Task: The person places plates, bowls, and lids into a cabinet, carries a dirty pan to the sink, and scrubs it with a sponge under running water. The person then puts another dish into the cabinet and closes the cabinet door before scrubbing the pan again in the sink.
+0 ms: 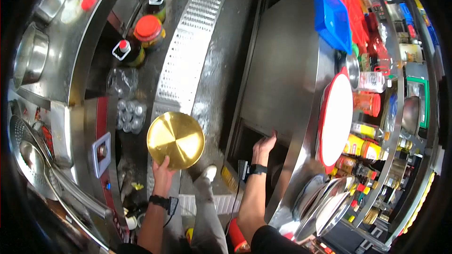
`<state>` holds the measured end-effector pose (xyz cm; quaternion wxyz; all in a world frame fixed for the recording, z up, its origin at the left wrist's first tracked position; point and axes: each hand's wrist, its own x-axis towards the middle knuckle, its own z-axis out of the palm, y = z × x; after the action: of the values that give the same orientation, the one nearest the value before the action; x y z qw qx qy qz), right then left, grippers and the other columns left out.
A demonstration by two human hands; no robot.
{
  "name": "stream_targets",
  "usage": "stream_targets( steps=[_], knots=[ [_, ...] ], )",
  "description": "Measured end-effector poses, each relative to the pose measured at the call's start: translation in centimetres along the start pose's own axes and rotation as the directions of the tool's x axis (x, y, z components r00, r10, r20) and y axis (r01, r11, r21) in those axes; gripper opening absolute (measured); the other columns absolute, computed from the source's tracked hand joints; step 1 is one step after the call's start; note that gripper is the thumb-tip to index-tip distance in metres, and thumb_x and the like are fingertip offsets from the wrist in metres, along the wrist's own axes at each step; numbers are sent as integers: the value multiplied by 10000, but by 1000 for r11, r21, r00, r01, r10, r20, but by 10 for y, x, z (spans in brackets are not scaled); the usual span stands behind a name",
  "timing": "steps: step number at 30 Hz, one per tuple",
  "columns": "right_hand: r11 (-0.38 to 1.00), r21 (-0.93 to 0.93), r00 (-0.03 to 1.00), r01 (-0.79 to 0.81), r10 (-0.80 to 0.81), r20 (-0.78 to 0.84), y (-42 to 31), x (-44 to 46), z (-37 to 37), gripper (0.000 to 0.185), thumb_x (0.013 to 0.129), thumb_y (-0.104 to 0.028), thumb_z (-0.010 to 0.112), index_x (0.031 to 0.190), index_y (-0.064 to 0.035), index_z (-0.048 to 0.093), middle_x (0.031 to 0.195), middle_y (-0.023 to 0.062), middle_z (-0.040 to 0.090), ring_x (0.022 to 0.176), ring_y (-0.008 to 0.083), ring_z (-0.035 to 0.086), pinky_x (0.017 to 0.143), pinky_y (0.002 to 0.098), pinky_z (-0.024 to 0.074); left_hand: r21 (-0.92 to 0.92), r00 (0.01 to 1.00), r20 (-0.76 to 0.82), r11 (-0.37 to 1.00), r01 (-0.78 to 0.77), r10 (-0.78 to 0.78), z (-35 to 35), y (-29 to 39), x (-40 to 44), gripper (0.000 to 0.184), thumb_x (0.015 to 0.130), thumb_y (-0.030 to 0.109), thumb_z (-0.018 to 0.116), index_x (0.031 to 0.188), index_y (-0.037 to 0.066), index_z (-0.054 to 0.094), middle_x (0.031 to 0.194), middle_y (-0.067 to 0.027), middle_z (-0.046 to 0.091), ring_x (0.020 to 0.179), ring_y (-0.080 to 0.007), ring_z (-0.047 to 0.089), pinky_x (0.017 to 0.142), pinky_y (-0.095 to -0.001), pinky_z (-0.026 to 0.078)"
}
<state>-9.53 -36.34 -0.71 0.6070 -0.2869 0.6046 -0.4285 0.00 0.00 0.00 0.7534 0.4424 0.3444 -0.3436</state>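
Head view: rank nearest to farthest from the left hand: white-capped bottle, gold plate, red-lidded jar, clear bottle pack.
1. Gold plate: held in the left hand.
2. Clear bottle pack: ahead, left.
3. Red-lidded jar: farther ahead, left.
4. White-capped bottle: just beyond the jar.

Black sleeves (270, 241), black wristbands (257, 169), grey trousers (207, 209)

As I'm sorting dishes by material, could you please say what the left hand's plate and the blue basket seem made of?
The plate looks like polished, golden metal: bright streaks fan from its middle. The basket is probably plastic, judging by its even blue colour and mesh look; sheen unclear.
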Motion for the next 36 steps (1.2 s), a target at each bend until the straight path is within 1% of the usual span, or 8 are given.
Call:
stream_targets(
  steps=[7,10,17,22,30,33,34,36],
  knots=[
    [985,-173,992,-27,47,115,-33,39,70,586,873,-357,566,1298,28,449,1365,126,441,1270,155,366,1095,291,206,-14,998,-60,1000,-18,17,2,16,4,325,902,57,574,1203,87,458,1191,-98,562,1030,-275,608,773,-490,570],
    [958,-284,972,51,18,236,-40,59,95,666,846,-333,585,1381,-9,356,1474,98,318,1396,157,168,1136,325,40,-6,998,-60,1000,-17,17,-9,12,0,314,899,47,573,1193,87,468,1176,-95,573,1014,-271,616,773,-486,571],
    [856,-422,860,300,-51,508,-42,60,113,566,802,-224,654,1279,-2,447,1281,70,480,1196,152,410,1013,296,293,-19,997,-65,999,-34,33,-28,7,6,366,896,25,562,1242,84,455,1215,-90,548,1048,-264,599,809,-449,563],
    [728,-587,857,353,-1,515,9,-32,27,725,839,-103,572,1444,52,202,1522,204,200,1414,274,201,1131,349,213,48,998,-57,998,29,-26,-20,-14,17,369,904,40,561,1253,68,445,1222,-89,539,1052,-251,594,816,-439,558],
    [420,-908,939,-10,316,136,150,-160,-196,569,818,-164,624,1312,47,435,1291,251,519,1209,345,505,1016,378,374,204,972,151,968,149,-181,44,-98,56,310,918,97,571,1204,23,479,1146,-103,591,985,-205,628,744,-357,575],
    [311,-950,916,28,372,149,175,-175,-252,530,818,-166,610,1285,42,469,1243,262,548,1180,365,523,1000,385,389,385,944,271,920,73,-189,79,-152,68,282,911,117,596,1157,6,515,1033,-78,636,862,-136,638,650,-267,548],
    [294,-955,911,30,385,147,172,-171,-260,530,818,-166,610,1285,42,469,1243,262,548,1180,365,523,1000,385,389,203,948,289,976,76,-134,98,-169,65,284,904,137,614,1144,13,529,1005,-57,638,798,-108,630,609,-241,524],
    [190,-975,881,111,435,185,167,-166,-273,495,806,-160,610,1248,37,502,1205,261,567,1163,382,529,993,388,397,266,938,288,957,115,-193,112,-193,69,299,903,138,612,1168,31,524,990,-47,637,792,-108,635,597,-246,543]
  ],
)
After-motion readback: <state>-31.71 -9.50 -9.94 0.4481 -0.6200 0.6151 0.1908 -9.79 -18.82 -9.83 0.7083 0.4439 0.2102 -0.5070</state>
